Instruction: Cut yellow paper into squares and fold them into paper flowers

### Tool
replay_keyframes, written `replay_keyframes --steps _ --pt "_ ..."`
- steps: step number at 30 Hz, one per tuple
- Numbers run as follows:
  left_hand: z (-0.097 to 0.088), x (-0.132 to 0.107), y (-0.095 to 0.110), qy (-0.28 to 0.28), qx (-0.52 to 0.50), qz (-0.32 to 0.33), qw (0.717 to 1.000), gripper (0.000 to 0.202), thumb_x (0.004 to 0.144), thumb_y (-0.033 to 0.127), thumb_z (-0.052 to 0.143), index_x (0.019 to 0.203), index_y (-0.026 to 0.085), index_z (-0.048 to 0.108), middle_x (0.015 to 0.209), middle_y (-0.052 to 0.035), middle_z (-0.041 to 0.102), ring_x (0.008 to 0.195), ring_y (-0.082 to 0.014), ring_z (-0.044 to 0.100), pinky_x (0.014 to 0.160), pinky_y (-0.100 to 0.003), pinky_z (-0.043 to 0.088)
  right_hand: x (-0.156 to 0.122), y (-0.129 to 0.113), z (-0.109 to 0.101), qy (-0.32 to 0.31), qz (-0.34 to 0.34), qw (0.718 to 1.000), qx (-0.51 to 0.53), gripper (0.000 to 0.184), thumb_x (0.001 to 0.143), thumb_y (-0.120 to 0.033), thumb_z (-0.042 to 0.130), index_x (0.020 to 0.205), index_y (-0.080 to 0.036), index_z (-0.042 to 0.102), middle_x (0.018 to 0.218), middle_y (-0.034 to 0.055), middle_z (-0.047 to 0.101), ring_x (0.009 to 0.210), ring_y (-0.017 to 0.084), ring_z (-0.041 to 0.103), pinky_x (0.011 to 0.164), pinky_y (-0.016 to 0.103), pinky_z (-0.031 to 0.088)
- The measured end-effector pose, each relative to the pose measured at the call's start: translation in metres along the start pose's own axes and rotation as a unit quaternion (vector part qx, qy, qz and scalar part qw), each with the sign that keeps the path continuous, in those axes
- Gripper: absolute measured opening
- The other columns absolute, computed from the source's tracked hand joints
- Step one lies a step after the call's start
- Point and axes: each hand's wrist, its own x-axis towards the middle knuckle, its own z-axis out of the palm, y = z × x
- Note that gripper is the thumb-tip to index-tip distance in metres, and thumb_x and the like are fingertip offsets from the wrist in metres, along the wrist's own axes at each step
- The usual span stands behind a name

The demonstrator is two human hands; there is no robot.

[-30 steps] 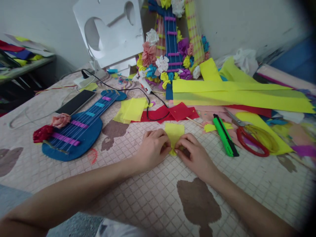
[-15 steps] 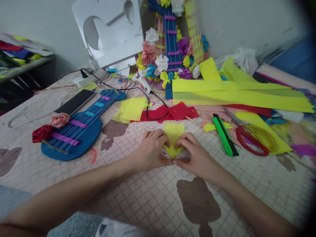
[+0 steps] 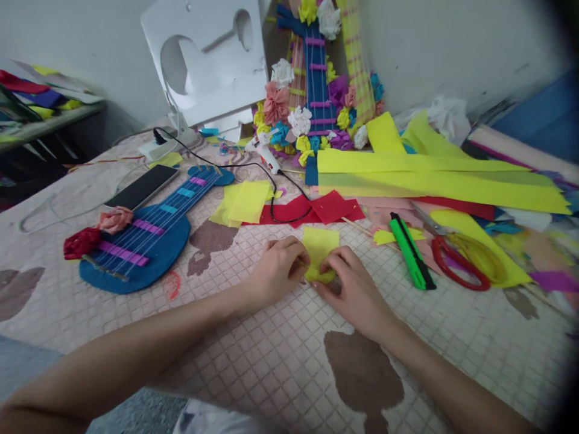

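Note:
A small piece of yellow crepe paper [image 3: 320,246] lies between my two hands, its near edge bunched or folded. My left hand [image 3: 281,270] pinches the paper's left side, fingertips curled in. On the right side, my right hand [image 3: 351,286] grips the near edge between thumb and curled fingers. Just beyond the paper are red paper pieces [image 3: 335,207] and a thin stick [image 3: 355,225]. A green utility knife [image 3: 411,252] and red-handled scissors [image 3: 456,262] rest to the right of my right hand.
A blue paper guitar [image 3: 158,235] with red and pink flowers lies at left beside a phone [image 3: 142,185]. Behind stand a glue gun [image 3: 266,154] with its cord, a flower-covered guitar [image 3: 319,78], and a white foam panel [image 3: 203,54]. Long yellow paper strips [image 3: 434,181] lie at right.
The paper's near corner, pointed before, is now folded or rolled up toward the middle. My thumbs have moved apart and drawn up against the paper. The view has shifted slightly.

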Motion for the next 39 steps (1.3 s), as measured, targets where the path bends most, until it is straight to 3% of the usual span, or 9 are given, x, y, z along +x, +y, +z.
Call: replay_keyframes --steps 6,10,14,17,25,29,34,39 --pt "-0.002 -0.003 0.002 0.072 0.009 0.024 0.997 0.019 0.073 0.004 0.052 0.085 0.018 0.058 0.09 -0.001 0.062 0.092 -0.0171 0.055 0.082 -0.033 0.037 0.0 0.0 0.001 0.002 0.003 1.0 0.002 0.012 0.078 -0.021 0.06 0.084 -0.019 0.049 0.091 0.006 0.045 0.088 0.022 0.05 0.077 0.037 0.046" --pt "0.001 -0.004 0.013 0.006 -0.011 0.092 0.996 0.014 0.08 0.008 0.052 0.086 0.019 0.059 0.086 0.0013 0.064 0.086 -0.0146 0.057 0.085 -0.034 0.035 0.0 0.0 0.0 0.0 0.0 1.0 0.0 0.012 0.077 -0.018 0.059 0.084 -0.019 0.05 0.09 0.0059 0.046 0.089 0.022 0.05 0.079 0.038 0.046" --pt "0.008 -0.003 0.015 -0.047 -0.038 0.059 0.996 0.01 0.08 0.011 0.054 0.087 0.018 0.057 0.086 0.0005 0.064 0.084 -0.0153 0.057 0.083 -0.034 0.037 0.001 0.002 -0.011 -0.037 -0.01 0.999 0.03 0.015 0.076 -0.014 0.058 0.088 -0.019 0.05 0.095 0.0061 0.046 0.093 0.022 0.05 0.082 0.037 0.046" --pt "0.01 -0.002 0.013 -0.058 -0.046 0.043 0.996 0.011 0.078 0.012 0.058 0.088 0.018 0.056 0.086 0.0004 0.064 0.084 -0.0165 0.057 0.084 -0.035 0.036 0.0 0.007 -0.019 -0.066 -0.018 0.995 0.073 0.017 0.079 -0.014 0.056 0.093 -0.02 0.05 0.1 0.0055 0.046 0.092 0.019 0.052 0.078 0.032 0.048" --pt "0.01 0.0 0.013 -0.064 -0.046 0.026 0.997 0.021 0.073 0.01 0.06 0.092 0.019 0.053 0.088 0.0016 0.063 0.085 -0.0165 0.058 0.086 -0.037 0.036 -0.002 0.021 -0.015 0.004 0.045 0.999 0.025 0.014 0.079 -0.009 0.05 0.087 -0.02 0.049 0.092 0.004 0.048 0.076 0.016 0.054 0.07 0.032 0.048" --pt "0.01 0.0 0.014 -0.069 -0.037 0.034 0.996 0.025 0.073 0.008 0.057 0.095 0.019 0.051 0.095 -0.0002 0.062 0.09 -0.0179 0.058 0.087 -0.038 0.036 -0.001 0.024 -0.018 0.019 0.032 0.999 0.035 0.018 0.077 -0.005 0.047 0.085 -0.021 0.05 0.087 0.003 0.05 0.077 0.016 0.054 0.068 0.03 0.047" --pt "0.009 -0.001 0.015 -0.076 -0.006 0.028 0.997 0.026 0.074 0.012 0.059 0.098 0.019 0.05 0.101 -0.0029 0.061 0.097 -0.021 0.056 0.087 -0.039 0.037 -0.002 0.02 -0.021 0.022 0.029 0.997 0.067 0.011 0.082 -0.01 0.048 0.084 -0.021 0.051 0.084 0.0024 0.052 0.075 0.016 0.054 0.066 0.029 0.046" --pt "0.007 0.0 0.017 -0.081 -0.002 0.016 0.997 0.031 0.074 0.014 0.061 0.103 0.019 0.049 0.109 -0.0059 0.056 0.102 -0.0228 0.054 0.085 -0.04 0.039 -0.004 0.014 -0.013 0.024 0.013 0.998 0.057 0.009 0.083 -0.012 0.049 0.085 -0.021 0.048 0.085 0.0018 0.052 0.075 0.015 0.056 0.068 0.029 0.047"
